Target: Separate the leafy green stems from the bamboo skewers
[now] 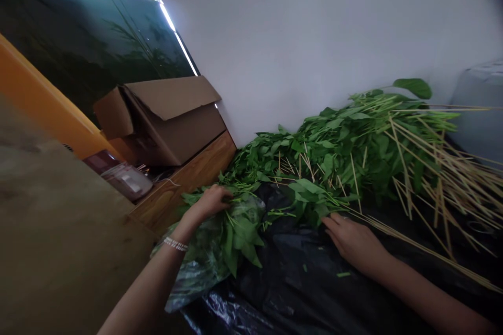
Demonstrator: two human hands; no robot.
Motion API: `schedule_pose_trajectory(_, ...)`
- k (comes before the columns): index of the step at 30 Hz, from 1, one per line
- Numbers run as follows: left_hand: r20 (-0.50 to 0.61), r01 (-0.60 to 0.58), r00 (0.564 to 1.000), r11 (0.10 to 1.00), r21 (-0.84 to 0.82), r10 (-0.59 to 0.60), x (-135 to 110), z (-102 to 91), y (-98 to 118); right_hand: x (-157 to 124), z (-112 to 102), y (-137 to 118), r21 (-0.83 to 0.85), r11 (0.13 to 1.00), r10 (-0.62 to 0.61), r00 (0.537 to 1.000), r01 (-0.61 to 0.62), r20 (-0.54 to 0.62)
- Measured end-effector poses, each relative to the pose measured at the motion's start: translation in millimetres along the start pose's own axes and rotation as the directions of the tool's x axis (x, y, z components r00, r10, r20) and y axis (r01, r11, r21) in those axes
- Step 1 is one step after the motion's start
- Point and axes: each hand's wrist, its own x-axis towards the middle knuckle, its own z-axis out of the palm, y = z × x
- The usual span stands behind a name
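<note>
A big heap of green leafy stems (346,146) lies on black plastic sheeting (298,282) against a white wall. My left hand (210,201), a beaded bracelet on its wrist, is closed on a bunch of leaves (236,230) that sits in a clear plastic bag (196,267). My right hand (351,241) lies on the sheeting at the near edge of the heap, fingers stretched toward the stems and touching the leaves. Several bare pale stalks (444,188) are spread to the right of the heap.
An open cardboard box (173,115) stands at the back left on a wooden surface (188,178). A clear plastic container (128,180) and a dark red object sit in front of it. A grey box (479,110) is at the far right.
</note>
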Motion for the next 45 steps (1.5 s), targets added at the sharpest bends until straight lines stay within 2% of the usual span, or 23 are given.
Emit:
schedule_pose_trajectory(2,-0.042,0.049,0.998,0.988,0.145,-0.043,0.5,2.8,4.1,-0.1,0.0,0.3,-0.01,1.0,-0.003,1.0,0.003,0.008)
schedule_pose_trajectory(4,-0.1,0.112,0.991,0.97,0.216,-0.092,-0.3,-2.7,4.9,-0.1,-0.2,0.4,-0.011,1.0,-0.005,1.0,0.005,0.007)
schedule_pose_trajectory(6,-0.177,0.197,0.972,0.952,0.236,-0.157,-3.0,-16.1,2.5,0.1,-0.8,0.3,-0.011,1.0,-0.002,1.0,0.002,0.006)
schedule_pose_trajectory(8,-0.29,0.291,0.931,0.931,0.221,-0.222,-6.8,-34.6,-0.8,0.3,-1.7,-0.1,-0.013,1.0,0.001,1.0,0.0,0.018)
schedule_pose_trajectory(9,-0.374,0.341,0.893,0.917,0.205,-0.249,-8.7,-44.5,-1.6,0.5,-2.1,-0.3,-0.013,1.0,0.003,1.0,-0.002,0.026)
schedule_pose_trajectory(10,-0.477,0.388,0.838,0.905,0.176,-0.267,-10.4,-54.0,-1.0,0.6,-2.3,-0.5,-0.013,1.0,0.006,0.999,-0.006,0.035)
schedule_pose_trajectory(12,-0.687,0.432,0.679,0.898,0.087,-0.26,-12.3,-69.3,6.2,0.9,-2.2,-0.5,-0.007,1.0,0.006,0.999,-0.006,0.049)
schedule_pose_trajectory(13,-0.766,0.408,0.6,0.912,0.046,-0.23,-12.0,-73.9,13.5,1.0,-1.9,-0.3,-0.005,1.0,0.006,0.999,-0.006,0.053)
schedule_pose_trajectory(14,-0.82,0.355,0.542,0.935,0.024,-0.185,-10.8,-75.6,23.5,1.0,-1.4,-0.2,-0.006,1.0,0.006,0.999,-0.005,0.054)
schedule_pose_trajectory(16,-0.856,0.168,0.517,0.984,0.066,-0.031,-4.9,-69.3,50.6,0.9,-0.7,0.2,-0.009,1.0,0.004,0.998,-0.003,0.056)
schedule_pose_trajectory(18,-0.858,-0.006,0.499,0.991,0.133,0.118,5.4,-50.3,84.5,0.7,-0.7,0.3,-0.009,1.0,0.008,0.998,-0.008,0.057)
schedule_pose_trajectory(20,-0.832,-0.146,0.502,0.971,0.188,0.236,18.6,-22.4,120.6,0.6,-1.5,0.1,0.005,1.0,0.008,0.999,-0.009,0.053)
schedule_pose_trajectory(21,-0.81,-0.198,0.519,0.961,0.195,0.272,25.5,-7.2,138.0,0.7,-2.1,0.0,0.015,1.0,0.009,0.999,-0.01,0.048)
schedule_pose_trajectory(23,-0.743,-0.287,0.584,0.939,0.189,0.327,38.4,22.0,168.7,1.1,-3.2,0.4,0.037,0.999,0.009,1.0,-0.01,0.028)
schedule_pose_trajectory(26,-0.622,-0.361,0.715,0.93,0.062,0.319,50.5,54.0,199.5,2.5,-5.1,2.4,0.072,0.997,0.017,1.0,-0.018,0.017)
schedule_pose_trajectory(28,-0.568,-0.424,0.754,0.905,-0.039,0.329,52.6,65.9,208.2,3.6,-7.8,4.2,0.094,0.995,0.036,0.999,-0.039,0.028)
schedule_pose_trajectory(31,-0.622,-0.498,0.734,0.84,-0.217,0.275,50.4,73.9,204.7,5.2,-15.6,5.9,0.139,0.986,0.095,0.995,-0.094,0.0)
schedule_pose_trajectory(33,-0.708,-0.48,0.7,0.798,-0.364,0.098,49.4,76.5,195.2,6.2,-22.8,5.9,0.205,0.968,0.162,0.983,-0.142,-0.084)
schedule_pose_trajectory(35,-0.738,-0.426,0.669,0.77,-0.475,-0.085,49.9,78.5,185.3,7.1,-29.7,5.3,0.294,0.94,0.231,0.958,-0.173,-0.173)
schedule_pose_trajectory(37,-0.736,-0.389,0.655,0.759,-0.522,-0.171,50.4,80.0,179.6,7.7,-34.2,4.5,0.364,0.911,0.283,0.936,-0.194,-0.209)
schedule_pose_trajectory(41,-0.728,-0.399,0.669,0.753,-0.522,-0.15,47.9,80.3,186.3,8.4,-30.3,4.8,0.394,0.897,0.292,0.938,-0.2,-0.189)
schedule_pose_trajectory(45,-0.713,-0.454,0.701,0.778,-0.436,0.01,40.8,78.8,202.1,12.1,-16.8,7.8,0.31,0.942,0.208,0.945,-0.125,-0.252)
